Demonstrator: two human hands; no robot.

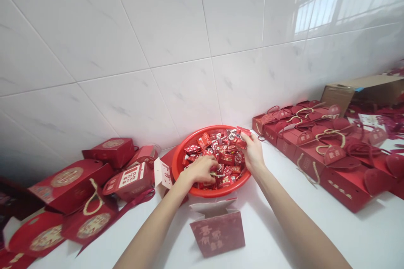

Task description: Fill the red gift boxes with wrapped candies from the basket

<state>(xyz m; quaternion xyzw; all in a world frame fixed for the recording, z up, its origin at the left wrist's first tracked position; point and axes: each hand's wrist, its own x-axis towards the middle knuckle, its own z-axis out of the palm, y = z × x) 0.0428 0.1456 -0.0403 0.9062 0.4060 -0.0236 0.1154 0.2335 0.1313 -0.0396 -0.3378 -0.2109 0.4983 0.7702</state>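
A round red plastic basket [207, 193] stands against the tiled wall, filled with wrapped candies [223, 147] in red and white. My left hand [202, 170] reaches into the candies at the basket's left middle, its fingers curled round a small wrapped piece. At the right rim, my right hand [251, 149] pinches a red wrapped candy [243, 130] between thumb and fingers. Just in front of the basket, an open red paper box [218, 234] stands upright on the white table, its top flaps spread; its inside is mostly hidden.
Red gift boxes [114, 152] with rope handles and ribbons are heaped at the left. Rows of closed red boxes [328, 155] line the right side. A cardboard carton [339, 98] sits behind them. The white table [280, 214] runs along the tiled wall [179, 84].
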